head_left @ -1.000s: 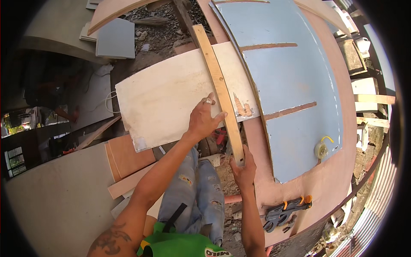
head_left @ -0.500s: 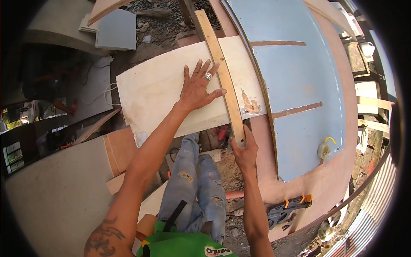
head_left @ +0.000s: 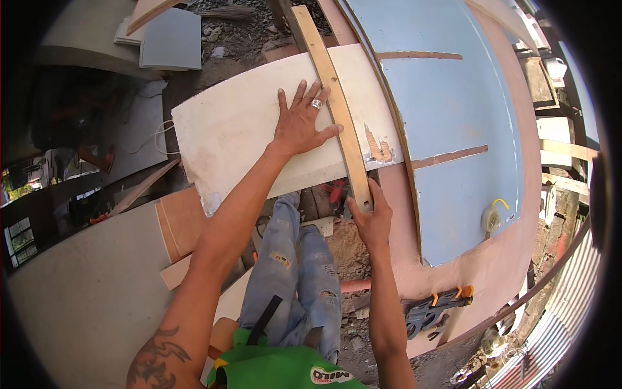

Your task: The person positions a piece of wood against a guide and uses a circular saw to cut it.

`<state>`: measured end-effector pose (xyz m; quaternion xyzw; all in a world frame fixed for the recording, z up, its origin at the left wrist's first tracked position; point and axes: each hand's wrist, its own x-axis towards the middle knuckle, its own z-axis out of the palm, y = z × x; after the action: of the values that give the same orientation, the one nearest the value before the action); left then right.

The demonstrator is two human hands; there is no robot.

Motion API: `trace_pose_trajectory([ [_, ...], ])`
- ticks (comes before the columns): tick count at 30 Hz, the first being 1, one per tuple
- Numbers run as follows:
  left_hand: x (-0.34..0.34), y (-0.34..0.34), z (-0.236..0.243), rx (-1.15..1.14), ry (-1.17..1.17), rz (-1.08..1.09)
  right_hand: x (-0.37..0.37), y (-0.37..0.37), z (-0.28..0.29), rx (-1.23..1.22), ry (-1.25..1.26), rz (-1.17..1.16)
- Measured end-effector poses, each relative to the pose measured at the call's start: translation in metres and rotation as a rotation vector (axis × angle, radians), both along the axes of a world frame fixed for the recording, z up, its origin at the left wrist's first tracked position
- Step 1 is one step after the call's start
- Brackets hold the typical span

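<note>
A narrow wooden strip [head_left: 318, 54] lies lengthwise across a cream board [head_left: 236, 123], which has a splintered patch at its right. My left hand [head_left: 299, 126] is spread flat on that board, with its forefinger and thumb at the strip's left edge and a ring on one finger. Below it and to the right, my right hand [head_left: 369, 217] grips the strip's near end, which sticks out past the board's front edge. Right of both is a large blue panel [head_left: 453, 110] with two brown slots.
A pink sheet [head_left: 447, 279] underlies the blue panel and holds black-orange clamps [head_left: 431, 311]. A yellow-tipped tape roll [head_left: 490, 219] rests on the blue panel. Plywood offcuts [head_left: 181, 220], grey boards [head_left: 168, 42] and a white cord [head_left: 159, 136] are at the left. My legs are below, over rubble.
My left hand has moved forward and flattened out, fingers spreading on the cream board. My right hand, the strip and the board now appear higher in the picture.
</note>
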<state>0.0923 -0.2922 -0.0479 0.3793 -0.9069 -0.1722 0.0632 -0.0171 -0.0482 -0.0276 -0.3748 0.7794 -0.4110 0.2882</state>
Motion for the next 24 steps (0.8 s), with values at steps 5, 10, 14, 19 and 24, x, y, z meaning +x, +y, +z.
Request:
trace_pose_trajectory([
  [5,-0.005,0.004,0.007,-0.026,-0.072,0.02,-0.007,0.011,-0.003,0.044,-0.016,0.013],
  [10,-0.006,0.002,0.002,-0.024,-0.067,0.023,-0.008,0.02,0.005,0.107,-0.049,0.062],
  [14,-0.001,0.002,-0.001,0.002,-0.039,0.034,-0.005,0.022,0.006,0.124,-0.093,0.044],
  [19,-0.004,0.002,0.0,-0.008,-0.016,0.04,-0.01,0.021,0.013,0.104,-0.184,0.009],
  [24,-0.012,0.005,0.001,0.001,0.016,0.046,-0.016,0.026,-0.003,-0.021,-0.052,0.046],
])
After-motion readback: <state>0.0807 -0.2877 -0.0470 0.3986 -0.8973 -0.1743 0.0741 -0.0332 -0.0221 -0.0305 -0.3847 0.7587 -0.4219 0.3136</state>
